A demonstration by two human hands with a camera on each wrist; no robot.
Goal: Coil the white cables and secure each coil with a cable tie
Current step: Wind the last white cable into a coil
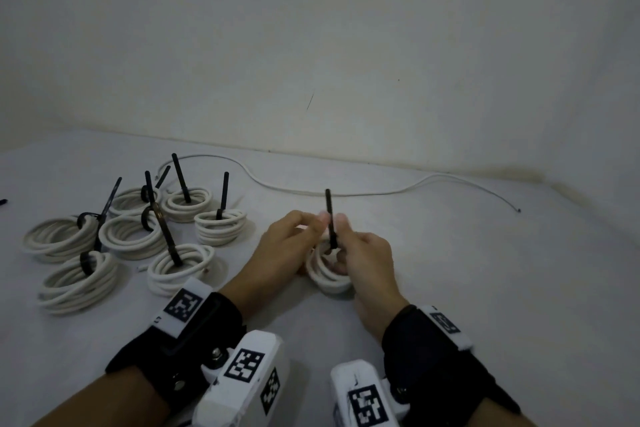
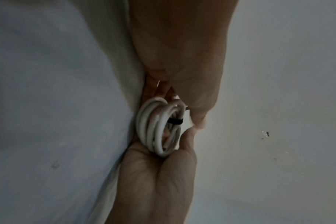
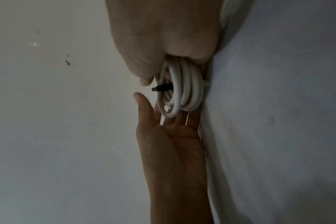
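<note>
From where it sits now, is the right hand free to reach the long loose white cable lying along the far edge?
Probably not yet. The right hand is busy with the small white cable coil and its upright black cable tie. Nothing lies between it and the loose white cable.

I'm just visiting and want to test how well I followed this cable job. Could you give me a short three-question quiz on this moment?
1. True or false: the coil between the left hand and the right hand already has a black cable tie around it.
2. Which way does that tie's free tail point? A) flat along the table B) upward C) down under the coil
3. Fill in: one white cable near the wall is not yet ____.

Key: 1 true; 2 B; 3 coiled.
</note>
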